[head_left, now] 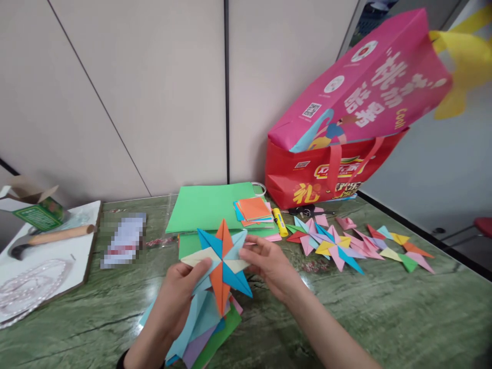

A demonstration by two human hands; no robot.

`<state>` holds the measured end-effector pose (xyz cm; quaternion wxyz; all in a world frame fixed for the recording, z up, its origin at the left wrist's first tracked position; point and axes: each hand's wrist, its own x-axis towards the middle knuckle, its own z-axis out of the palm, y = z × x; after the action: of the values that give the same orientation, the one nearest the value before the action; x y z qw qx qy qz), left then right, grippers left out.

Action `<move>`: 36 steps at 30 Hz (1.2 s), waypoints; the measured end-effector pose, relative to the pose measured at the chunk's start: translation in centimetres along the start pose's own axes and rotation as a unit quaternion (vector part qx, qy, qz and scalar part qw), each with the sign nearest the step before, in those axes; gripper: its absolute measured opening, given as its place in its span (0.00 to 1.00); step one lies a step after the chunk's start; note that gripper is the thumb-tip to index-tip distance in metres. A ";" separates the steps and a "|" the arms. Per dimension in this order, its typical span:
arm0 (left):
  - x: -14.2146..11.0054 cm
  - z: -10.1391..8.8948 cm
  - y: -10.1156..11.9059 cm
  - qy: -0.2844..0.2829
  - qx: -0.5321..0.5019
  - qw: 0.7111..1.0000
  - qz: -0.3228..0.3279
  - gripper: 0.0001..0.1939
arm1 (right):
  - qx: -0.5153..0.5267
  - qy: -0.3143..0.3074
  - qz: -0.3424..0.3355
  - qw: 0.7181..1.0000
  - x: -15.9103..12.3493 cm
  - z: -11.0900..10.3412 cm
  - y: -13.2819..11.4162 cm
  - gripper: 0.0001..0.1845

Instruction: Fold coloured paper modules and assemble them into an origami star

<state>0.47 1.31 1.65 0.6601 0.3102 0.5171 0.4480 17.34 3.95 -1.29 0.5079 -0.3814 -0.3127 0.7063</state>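
Note:
Between my two hands, above the table, is a folded paper star (223, 277) with several points in orange, blue, pale blue and cream. My left hand (179, 297) pinches its lower left points, thumb on top. At the upper right, my right hand (269, 264) grips the pale blue and cream points between thumb and fingers. Below the star lies a loose pile of coloured paper (207, 333) in blue, purple, green and pink, partly hidden by my left hand. Behind it are green paper sheets (207, 205) with a stack of small orange-topped squares (253, 209).
Several finished paper stars (338, 248) lie to the right, near a yellow glue stick (280, 222). Red and pink bags (300, 174) stand against the wall. At left, a white board (82, 256) holds a wooden-handled tool (57, 236), a bead string (34, 287) and an opened box (38, 212).

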 end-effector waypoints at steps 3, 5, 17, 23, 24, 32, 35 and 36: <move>0.0 -0.1 -0.2 -0.033 0.035 0.999 -0.003 0.11 | -0.035 -0.031 0.005 0.999 -0.2 0.2 0.2 0.19; 0.1 -0.2 -0.2 -0.043 0.035 0.998 -0.005 0.11 | -0.030 -0.039 0.005 0.999 -0.3 0.5 0.4 0.18; -0.2 1.0 -0.8 -0.144 -0.109 0.981 0.066 0.25 | 0.078 0.066 -0.065 0.993 -0.3 1.4 1.0 0.21; -0.5 2.6 -2.3 -0.048 -0.092 0.990 0.092 0.22 | 0.100 0.060 -0.065 0.991 -1.0 2.7 1.8 0.20; -0.5 2.7 -2.3 -0.030 -0.099 0.991 0.082 0.20 | 0.099 0.055 -0.063 0.992 -1.1 2.8 1.9 0.20; -0.1 1.9 -1.4 0.076 -0.158 0.984 0.017 0.14 | -0.018 0.030 -0.068 0.997 -0.9 2.1 1.7 0.17; 0.1 1.5 -0.9 0.098 -0.153 0.983 0.020 0.12 | -0.099 0.031 -0.154 0.983 -0.3 0.8 0.4 0.17; 0.1 1.4 -0.8 0.102 -0.149 0.983 0.023 0.11 | -0.125 0.023 -0.193 0.973 -0.2 0.3 0.0 0.16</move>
<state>2.01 1.13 1.32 0.6325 0.1731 0.5018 0.5641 17.09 3.80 -1.04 0.5898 -0.3903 -0.4546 0.5414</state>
